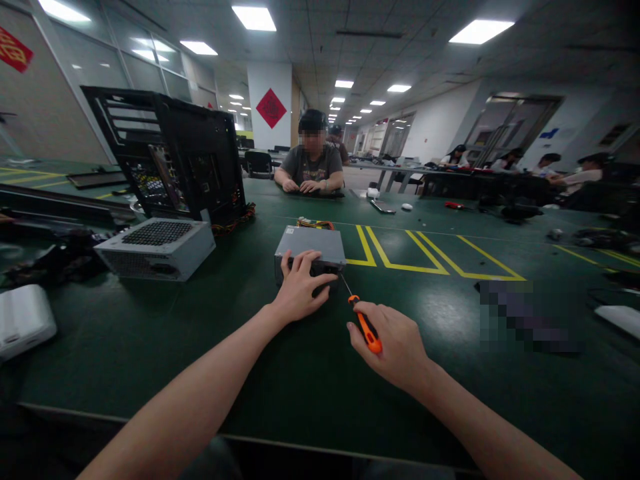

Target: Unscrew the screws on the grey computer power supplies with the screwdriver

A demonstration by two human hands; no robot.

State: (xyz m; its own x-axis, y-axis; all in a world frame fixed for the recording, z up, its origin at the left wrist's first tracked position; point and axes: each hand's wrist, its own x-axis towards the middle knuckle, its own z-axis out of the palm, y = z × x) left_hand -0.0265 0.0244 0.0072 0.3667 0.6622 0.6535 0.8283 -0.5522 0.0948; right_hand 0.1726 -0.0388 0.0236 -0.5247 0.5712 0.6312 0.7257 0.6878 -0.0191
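Note:
A grey computer power supply unit (315, 243) lies on the green table in front of me, with a bundle of coloured wires (316, 224) behind it. My left hand (303, 288) holds the unit, its fingers bent over the top edge and front face, with the thumb near the right front corner. My right hand (397, 340) is closed around an orange and black screwdriver (371, 333). The shaft slants up to the unit's right front corner. Whether the tip sits in a screw is too small to tell.
Left of the unit stand another power supply (193, 252) and an open black computer case (213, 163). A white device (25, 320) lies at the far left. Yellow tape lines (415, 272) mark the table. Across it sits a person (314, 165); a phone (383, 207) lies farther back.

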